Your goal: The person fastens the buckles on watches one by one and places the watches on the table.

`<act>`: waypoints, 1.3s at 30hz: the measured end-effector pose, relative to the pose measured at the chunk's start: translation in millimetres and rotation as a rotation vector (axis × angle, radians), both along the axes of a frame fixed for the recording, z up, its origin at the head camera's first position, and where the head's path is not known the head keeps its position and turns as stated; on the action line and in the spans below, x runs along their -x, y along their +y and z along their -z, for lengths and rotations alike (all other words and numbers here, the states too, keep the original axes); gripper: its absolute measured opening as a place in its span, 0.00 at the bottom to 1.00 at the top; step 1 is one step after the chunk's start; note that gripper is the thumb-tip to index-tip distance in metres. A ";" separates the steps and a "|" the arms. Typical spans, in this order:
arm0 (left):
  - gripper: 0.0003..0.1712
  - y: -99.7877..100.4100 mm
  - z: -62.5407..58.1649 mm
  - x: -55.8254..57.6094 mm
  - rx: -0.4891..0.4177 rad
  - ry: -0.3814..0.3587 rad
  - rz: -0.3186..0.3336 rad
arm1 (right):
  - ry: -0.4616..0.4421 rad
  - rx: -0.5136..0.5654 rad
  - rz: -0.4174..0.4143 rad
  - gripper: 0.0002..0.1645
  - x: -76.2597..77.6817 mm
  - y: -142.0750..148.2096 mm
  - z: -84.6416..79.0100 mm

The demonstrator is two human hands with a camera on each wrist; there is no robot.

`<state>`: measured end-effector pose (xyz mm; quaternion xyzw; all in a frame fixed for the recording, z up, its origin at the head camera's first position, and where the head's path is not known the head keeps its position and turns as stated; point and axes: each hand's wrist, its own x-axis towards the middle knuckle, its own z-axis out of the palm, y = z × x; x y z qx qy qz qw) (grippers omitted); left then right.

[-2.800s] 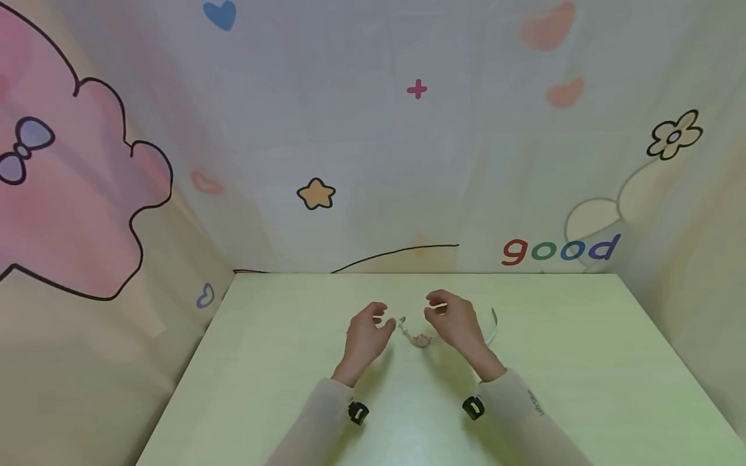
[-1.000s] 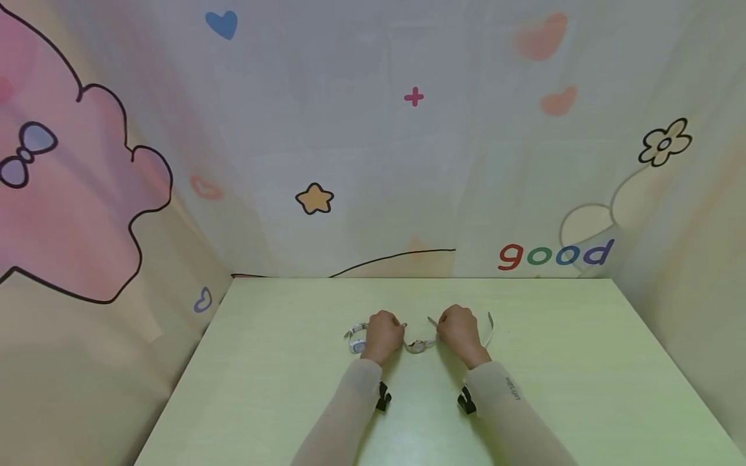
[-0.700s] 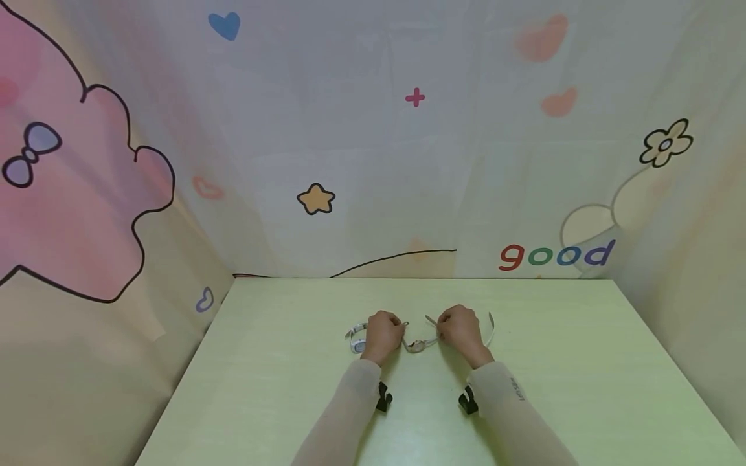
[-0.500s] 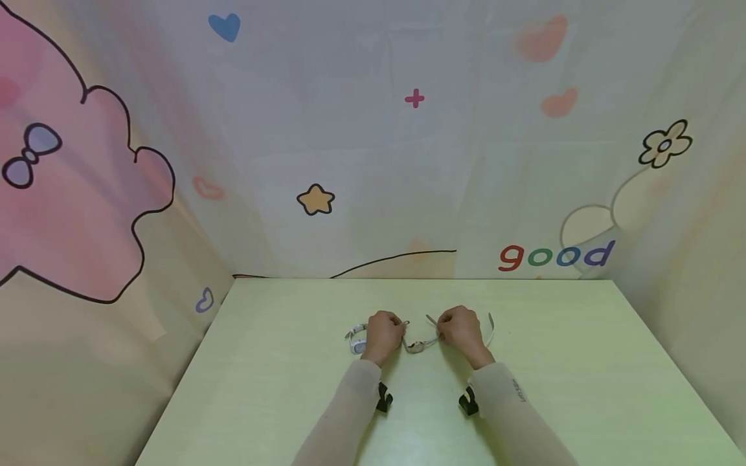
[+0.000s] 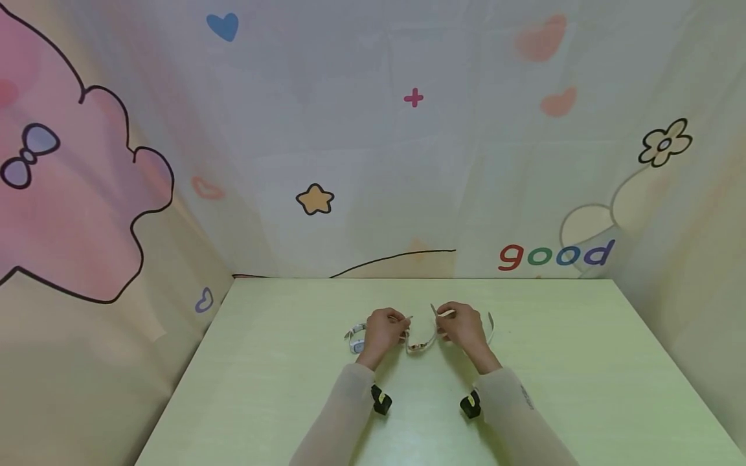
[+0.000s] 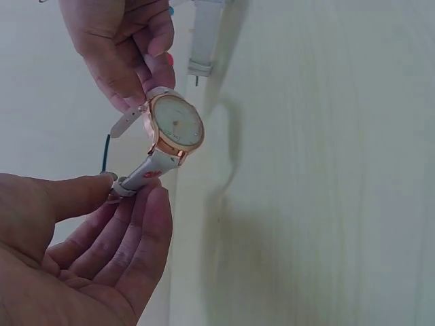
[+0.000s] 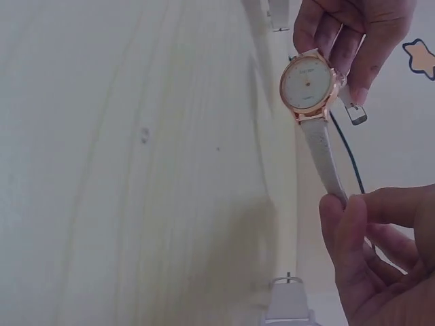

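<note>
A wristwatch (image 5: 417, 347) with a rose-gold case, pale dial and whitish leather strap hangs between my two hands, its strap bent into a U. My left hand (image 5: 383, 333) pinches the buckle-side strap between thumb and fingers. In the left wrist view that strap (image 6: 146, 170) shows small red marks near the case. My right hand (image 5: 464, 327) pinches the longer strap (image 7: 321, 153), and its tip sticks up past the fingers. The dial faces away from the palms, toward the table side, in both wrist views.
A white watch (image 5: 357, 347) with a grey-blue dial rests on the table (image 5: 280, 388) just left of my left hand. Another white strap (image 5: 491, 329) curves up behind my right hand, partly hidden. A printed cloth wall (image 5: 373, 149) rises at the table's back edge.
Both hands, loosely open beside the watch at first, came to pinch its strap ends. Since then the hands have turned and the strap ends have risen, tipping the case more upright.
</note>
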<state>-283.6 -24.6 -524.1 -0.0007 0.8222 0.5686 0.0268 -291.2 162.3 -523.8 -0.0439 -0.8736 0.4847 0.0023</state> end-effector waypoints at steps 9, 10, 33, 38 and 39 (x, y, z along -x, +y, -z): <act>0.14 -11.5 -10.4 -9.8 -0.122 -0.016 0.068 | 0.041 0.100 -0.060 0.13 -15.5 0.6 -13.9; 0.14 -13.0 -12.7 -11.3 -0.122 -0.009 0.071 | 0.042 0.110 -0.064 0.14 -17.3 1.0 -16.0; 0.16 -21.6 -53.5 -40.4 -0.291 0.113 0.142 | 0.074 0.432 -0.202 0.16 -60.0 -8.9 -54.7; 0.15 -22.3 -61.3 -46.9 -0.326 0.121 0.155 | 0.112 0.400 -0.218 0.16 -68.0 -10.9 -63.2; 0.15 -22.4 -62.9 -48.0 -0.337 0.122 0.156 | 0.121 0.393 -0.216 0.16 -69.0 -11.1 -64.3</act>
